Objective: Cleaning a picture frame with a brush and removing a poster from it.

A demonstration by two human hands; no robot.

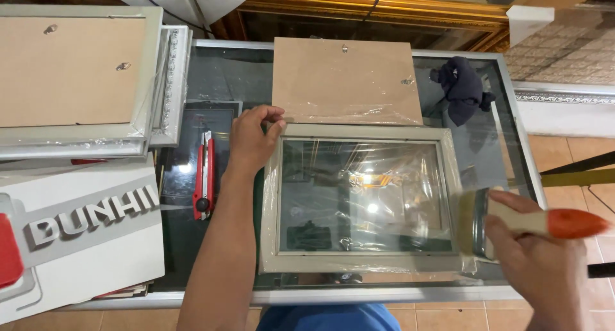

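A pale grey picture frame (359, 133) with a glass pane lies flat on a glass-topped table (384, 296), loosely wrapped in clear plastic film. My left hand (253, 139) grips the frame's top left corner. My right hand (544, 260) holds a wide paintbrush (512, 223) with a cream handle and red tip, its bristles at the frame's right edge. A brown backing board (346, 81) with small metal hangers lies just beyond the frame, partly under plastic.
A red utility knife (205, 177) lies left of my left arm. Stacked silver frames (154, 74) sit at far left above a white card with raised letters (83, 241). A dark cloth (464, 87) rests at far right. Tiled floor lies beyond the table.
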